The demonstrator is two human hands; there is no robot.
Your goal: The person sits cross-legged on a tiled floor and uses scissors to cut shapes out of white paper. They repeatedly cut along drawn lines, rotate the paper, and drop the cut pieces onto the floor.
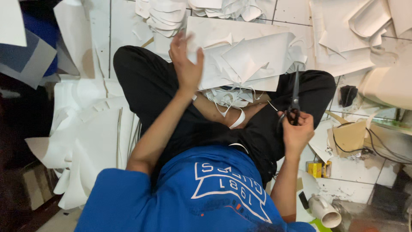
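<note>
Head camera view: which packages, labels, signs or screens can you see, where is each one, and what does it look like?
Small box: on the tiled floor at lower right, below the right hand; boxy, yellow with an orange side.
Printed design: on the front of the person's blue shirt, bottom centre; white banner outline with lettering, small orange marks.
No signs or screens show.
</note>
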